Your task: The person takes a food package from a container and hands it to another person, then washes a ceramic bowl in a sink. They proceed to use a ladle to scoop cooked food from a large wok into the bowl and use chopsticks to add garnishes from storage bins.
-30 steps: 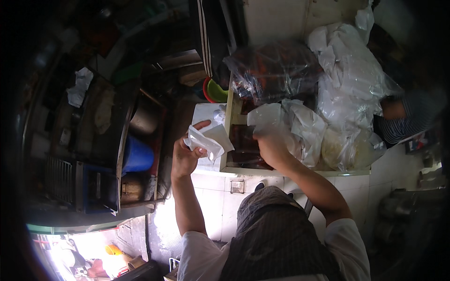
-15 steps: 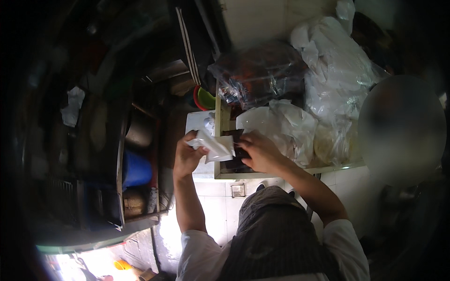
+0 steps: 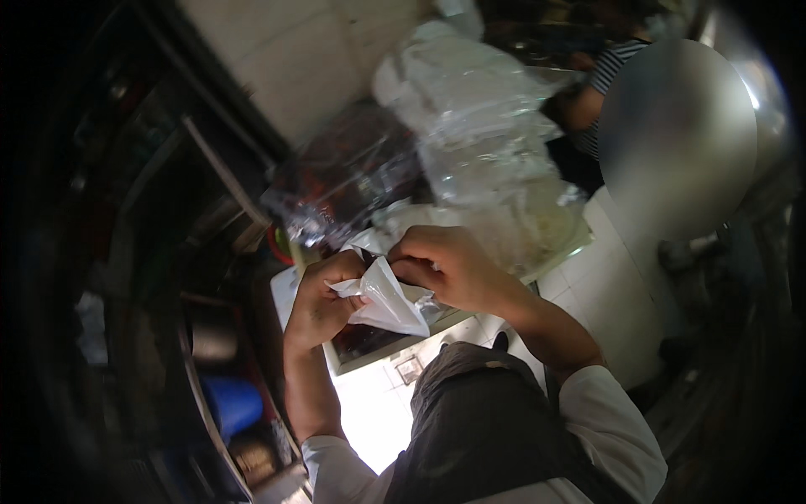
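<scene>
A small white plastic bag point(image 3: 388, 302), creased and glossy, hangs between my hands over the near end of the low table. The fingers of my left hand point(image 3: 321, 302) are closed on its left side. My right hand point(image 3: 449, 265) is curled at the bag's upper right edge; its fingertips are partly hidden, so what they pinch does not show. Just behind my hands lies more crumpled white plastic point(image 3: 409, 220) on the table.
A clear plastic sack with dark reddish contents point(image 3: 348, 172) and large white plastic sacks point(image 3: 478, 109) fill the table beyond. At left, a blue bucket point(image 3: 232, 406) stands in a shelf. Another person's striped sleeve point(image 3: 617, 67) shows at the far right, near a blurred round shape.
My view has turned and the table appears tilted. The right hand has come close against the white bag, which now hangs lower and looks more spread out.
</scene>
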`<state>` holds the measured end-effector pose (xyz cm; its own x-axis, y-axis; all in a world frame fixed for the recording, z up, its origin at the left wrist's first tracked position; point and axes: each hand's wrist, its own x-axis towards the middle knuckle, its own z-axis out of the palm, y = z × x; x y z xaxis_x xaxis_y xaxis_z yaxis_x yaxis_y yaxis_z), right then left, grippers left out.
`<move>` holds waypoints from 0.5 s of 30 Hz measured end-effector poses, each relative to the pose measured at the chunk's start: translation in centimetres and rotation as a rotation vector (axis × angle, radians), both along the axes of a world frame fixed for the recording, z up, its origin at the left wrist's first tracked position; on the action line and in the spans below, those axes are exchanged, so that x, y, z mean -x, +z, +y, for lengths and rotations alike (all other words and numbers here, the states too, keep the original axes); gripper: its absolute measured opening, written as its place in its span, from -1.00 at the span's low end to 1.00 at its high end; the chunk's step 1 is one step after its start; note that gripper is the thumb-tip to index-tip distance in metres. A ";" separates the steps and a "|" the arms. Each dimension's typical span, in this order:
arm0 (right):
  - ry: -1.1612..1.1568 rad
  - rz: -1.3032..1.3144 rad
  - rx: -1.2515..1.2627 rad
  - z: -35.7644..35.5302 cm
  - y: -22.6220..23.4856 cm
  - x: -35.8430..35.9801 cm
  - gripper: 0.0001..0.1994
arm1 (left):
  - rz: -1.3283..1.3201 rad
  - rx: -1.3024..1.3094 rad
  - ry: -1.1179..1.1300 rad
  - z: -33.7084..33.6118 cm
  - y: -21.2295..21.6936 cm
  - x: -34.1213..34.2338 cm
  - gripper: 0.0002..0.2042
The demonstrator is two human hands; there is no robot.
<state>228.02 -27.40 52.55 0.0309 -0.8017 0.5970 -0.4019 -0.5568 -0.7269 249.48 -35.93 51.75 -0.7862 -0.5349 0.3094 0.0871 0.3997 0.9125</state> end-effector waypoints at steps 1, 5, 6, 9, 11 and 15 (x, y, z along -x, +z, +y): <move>-0.131 -0.017 0.084 1.2 0.1 2.0 -0.76 | 0.060 -0.012 -0.013 0.1 0.3 1.7 -0.79; -1.085 0.478 0.194 5.1 0.3 10.0 -0.60 | 0.324 -0.278 -0.026 1.5 1.5 9.2 -0.71; -1.027 0.349 0.083 5.7 -1.3 12.1 -0.62 | 0.325 -0.329 -0.061 1.8 1.6 11.7 -0.62; -0.580 -0.539 -0.248 7.0 -6.0 17.8 -0.66 | -0.082 -0.294 -0.259 2.1 2.5 19.0 -0.69; -0.378 -0.730 -0.215 8.2 -5.1 19.0 -0.68 | -0.268 -0.252 -0.234 1.6 -1.0 22.3 -0.72; -0.125 -0.523 -0.141 8.2 -3.6 17.9 -0.75 | -0.287 -0.385 -0.135 1.9 -6.5 27.4 -0.66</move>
<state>210.13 -19.18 48.91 -0.3414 -0.8535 0.3937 -0.0241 -0.4107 -0.9114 222.05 -34.04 45.30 -0.8807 -0.4556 -0.1295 -0.1614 0.0317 0.9864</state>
